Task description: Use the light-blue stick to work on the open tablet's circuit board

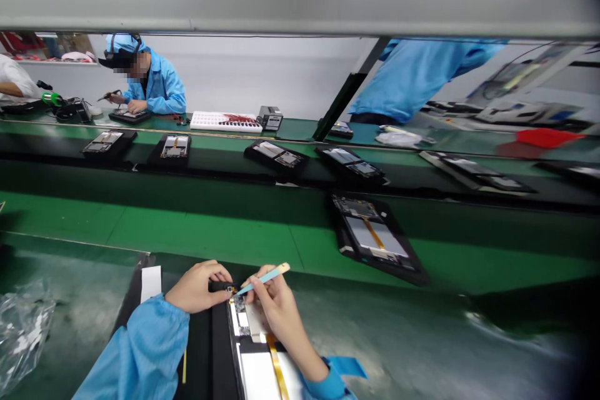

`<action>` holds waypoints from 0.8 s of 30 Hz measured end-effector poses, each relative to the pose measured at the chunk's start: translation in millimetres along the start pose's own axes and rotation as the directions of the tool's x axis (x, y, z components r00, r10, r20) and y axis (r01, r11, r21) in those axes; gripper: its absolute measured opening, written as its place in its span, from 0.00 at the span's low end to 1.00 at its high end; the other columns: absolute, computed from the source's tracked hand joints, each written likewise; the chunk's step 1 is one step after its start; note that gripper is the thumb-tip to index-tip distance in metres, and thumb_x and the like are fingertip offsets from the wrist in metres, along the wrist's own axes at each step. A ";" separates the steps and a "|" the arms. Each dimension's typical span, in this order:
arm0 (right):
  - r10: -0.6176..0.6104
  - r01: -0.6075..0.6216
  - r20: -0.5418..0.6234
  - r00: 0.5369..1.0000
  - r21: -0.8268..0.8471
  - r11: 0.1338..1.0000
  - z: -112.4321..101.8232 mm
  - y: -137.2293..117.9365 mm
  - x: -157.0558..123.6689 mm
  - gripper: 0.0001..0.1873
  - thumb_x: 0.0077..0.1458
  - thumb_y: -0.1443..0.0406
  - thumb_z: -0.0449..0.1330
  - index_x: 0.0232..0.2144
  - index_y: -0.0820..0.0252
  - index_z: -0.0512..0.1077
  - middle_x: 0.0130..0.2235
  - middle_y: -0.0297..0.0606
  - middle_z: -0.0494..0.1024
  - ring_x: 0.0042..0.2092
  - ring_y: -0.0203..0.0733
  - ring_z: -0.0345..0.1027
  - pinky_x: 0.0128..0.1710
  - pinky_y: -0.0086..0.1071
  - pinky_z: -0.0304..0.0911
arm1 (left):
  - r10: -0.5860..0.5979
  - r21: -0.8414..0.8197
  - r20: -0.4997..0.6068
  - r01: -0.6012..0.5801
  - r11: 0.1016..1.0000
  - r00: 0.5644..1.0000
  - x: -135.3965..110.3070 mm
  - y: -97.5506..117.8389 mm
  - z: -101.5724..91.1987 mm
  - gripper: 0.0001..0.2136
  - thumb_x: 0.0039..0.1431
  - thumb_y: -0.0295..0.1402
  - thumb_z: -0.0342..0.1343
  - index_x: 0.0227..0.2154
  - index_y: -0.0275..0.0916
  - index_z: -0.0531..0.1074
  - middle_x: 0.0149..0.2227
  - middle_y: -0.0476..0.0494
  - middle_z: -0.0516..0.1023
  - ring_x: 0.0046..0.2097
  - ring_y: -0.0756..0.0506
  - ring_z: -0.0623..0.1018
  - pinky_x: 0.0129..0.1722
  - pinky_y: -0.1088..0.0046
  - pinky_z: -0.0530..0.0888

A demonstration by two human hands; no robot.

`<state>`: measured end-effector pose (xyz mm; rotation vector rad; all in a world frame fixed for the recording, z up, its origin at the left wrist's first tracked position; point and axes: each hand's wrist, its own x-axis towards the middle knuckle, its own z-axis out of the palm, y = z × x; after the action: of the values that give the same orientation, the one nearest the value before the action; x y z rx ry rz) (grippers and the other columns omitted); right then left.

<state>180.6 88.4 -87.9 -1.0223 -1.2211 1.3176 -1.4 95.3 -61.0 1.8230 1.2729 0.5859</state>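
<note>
An opened tablet [255,362] lies in a black holder on the bench right in front of me, its board and a yellow ribbon cable showing. My left hand [199,287] is curled over the tablet's top left corner and presses on it. My right hand [276,303] pinches a thin light-blue stick tool [262,278], whose tip touches the top edge of the board beside my left fingers.
A green conveyor belt [210,231] runs across, carrying another opened tablet in its tray [375,237]. A farther belt holds several more trays [276,156]. Two people in blue coats work at the far bench. A crumpled plastic bag [21,331] lies at my left.
</note>
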 end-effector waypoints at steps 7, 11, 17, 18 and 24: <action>0.023 -0.023 0.000 1.000 0.068 0.997 0.1 -1.2 0.7 0.20 0.49 0.50 0.64 0.28 0.56 0.62 0.20 0.27 0.73 0.20 0.34 0.65 0.25 0.27 0.61 | -0.008 -0.010 -0.002 0.008 1.000 1.000 -0.5 -0.3 -0.4 0.08 0.48 0.26 0.59 0.33 0.38 0.74 0.35 0.48 0.75 0.37 0.48 0.74 0.40 0.73 0.71; 0.048 -0.048 -0.001 0.999 0.146 0.988 -0.9 -0.9 1.7 0.21 0.47 0.51 0.66 0.27 0.56 0.62 0.21 0.28 0.74 0.20 0.34 0.66 0.24 0.27 0.62 | -0.016 -0.032 0.002 0.016 0.999 1.000 1.3 -0.9 -1.1 0.06 0.49 0.28 0.59 0.33 0.38 0.74 0.34 0.48 0.75 0.36 0.49 0.74 0.37 0.75 0.71; 0.108 -0.077 -0.083 0.991 0.310 0.948 -3.5 0.9 3.3 0.19 0.47 0.51 0.66 0.29 0.55 0.63 0.19 0.26 0.71 0.17 0.36 0.64 0.20 0.29 0.63 | -0.068 -0.027 -0.073 0.066 0.997 0.995 2.1 -0.4 10.7 0.08 0.45 0.27 0.61 0.31 0.40 0.73 0.34 0.49 0.73 0.37 0.48 0.73 0.40 0.74 0.70; 0.114 -0.065 -0.128 0.985 0.336 0.940 -7.0 0.9 5.0 0.18 0.48 0.50 0.64 0.30 0.55 0.64 0.18 0.25 0.70 0.17 0.36 0.63 0.18 0.29 0.62 | -0.078 -0.026 -0.083 0.076 0.997 0.994 2.0 0.2 13.0 0.07 0.45 0.26 0.60 0.31 0.40 0.72 0.33 0.49 0.73 0.38 0.48 0.73 0.40 0.73 0.69; 0.109 0.110 -0.511 0.853 0.380 0.919 -83.5 -6.5 22.5 0.18 0.45 0.56 0.61 0.38 0.56 0.70 0.26 0.29 0.75 0.21 0.35 0.63 0.21 0.30 0.65 | -0.081 -0.024 -0.100 0.079 0.997 0.992 8.6 -7.4 21.3 0.06 0.43 0.26 0.55 0.27 0.40 0.70 0.30 0.50 0.73 0.36 0.46 0.73 0.40 0.71 0.69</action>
<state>261.1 120.6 -90.6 -0.9896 -0.5078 1.1171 13.8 96.7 -79.7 1.7367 1.3956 0.6504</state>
